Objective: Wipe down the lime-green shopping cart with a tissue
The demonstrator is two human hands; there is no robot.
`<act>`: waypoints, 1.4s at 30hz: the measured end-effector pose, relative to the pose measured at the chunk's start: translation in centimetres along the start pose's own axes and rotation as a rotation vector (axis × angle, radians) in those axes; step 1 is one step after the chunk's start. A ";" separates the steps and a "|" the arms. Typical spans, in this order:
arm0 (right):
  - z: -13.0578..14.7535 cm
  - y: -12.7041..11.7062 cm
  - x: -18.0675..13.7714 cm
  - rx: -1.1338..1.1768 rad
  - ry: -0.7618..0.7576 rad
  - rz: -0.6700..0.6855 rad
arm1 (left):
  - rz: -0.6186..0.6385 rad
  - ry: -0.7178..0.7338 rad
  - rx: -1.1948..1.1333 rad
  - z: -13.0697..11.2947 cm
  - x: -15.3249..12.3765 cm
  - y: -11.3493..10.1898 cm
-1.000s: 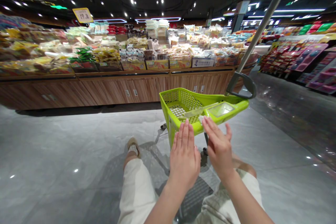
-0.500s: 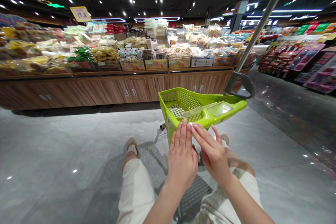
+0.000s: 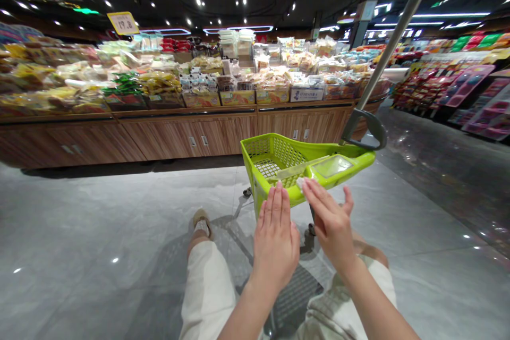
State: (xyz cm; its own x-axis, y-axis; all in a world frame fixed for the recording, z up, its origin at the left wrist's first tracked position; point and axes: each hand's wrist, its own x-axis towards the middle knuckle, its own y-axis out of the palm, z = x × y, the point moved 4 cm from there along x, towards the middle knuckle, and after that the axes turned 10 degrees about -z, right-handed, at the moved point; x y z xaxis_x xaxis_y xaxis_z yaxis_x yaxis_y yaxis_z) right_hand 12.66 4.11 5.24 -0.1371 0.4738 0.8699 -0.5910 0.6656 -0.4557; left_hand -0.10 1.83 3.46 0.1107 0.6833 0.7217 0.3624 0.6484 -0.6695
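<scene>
A lime-green shopping cart (image 3: 287, 149) with a lattice-walled basket stands just in front of me. My left hand (image 3: 274, 241) lies with straight fingers, fingertips at the near rim of the basket; nothing shows in it. To its right, my right hand (image 3: 329, 218) reaches to the same rim beside the clear panel (image 3: 332, 166). A small white piece, like a crumpled tissue (image 3: 301, 183), sticks out from under its fingertips against the green plastic. Its little finger is lifted away from the others. The palm sides of both hands are hidden.
A grey handle loop (image 3: 365, 130) and a slanting metal pole (image 3: 398, 37) rise at the cart's right end. Beyond is a wooden display counter (image 3: 167, 135) heaped with packaged snacks. Stocked racks (image 3: 462, 90) stand at right. My legs straddle the near side on grey floor tiles (image 3: 99, 223).
My right hand has slid rightward along the cart's rim, away from my left hand, and the white piece at its fingertips went with it. The left hand stays almost still.
</scene>
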 end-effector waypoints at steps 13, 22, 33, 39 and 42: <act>-0.7 -0.7 0.5 -0.021 0.033 0.011 | -0.011 0.001 0.003 0.0 0.0 -0.1; 1.9 -0.2 0.2 0.107 -0.119 0.068 | -0.016 -0.013 0.000 0.0 0.0 0.0; 2.1 0.1 -0.1 0.079 -0.046 0.068 | -0.007 -0.006 0.012 -0.2 -0.1 0.0; -0.7 -0.3 0.2 -0.072 0.155 -0.065 | -0.027 0.004 0.001 -0.2 0.0 -0.1; 0.5 0.2 -0.1 0.003 0.076 -0.011 | -0.030 -0.017 -0.008 -0.2 -0.1 0.0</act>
State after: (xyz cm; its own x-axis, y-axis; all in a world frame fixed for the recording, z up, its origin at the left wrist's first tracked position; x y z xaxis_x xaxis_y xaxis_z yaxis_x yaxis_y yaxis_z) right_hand 12.11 3.91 5.11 -0.0701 0.5085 0.8582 -0.5948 0.6693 -0.4452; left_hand 0.10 1.71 3.43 0.0835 0.6690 0.7385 0.3726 0.6664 -0.6458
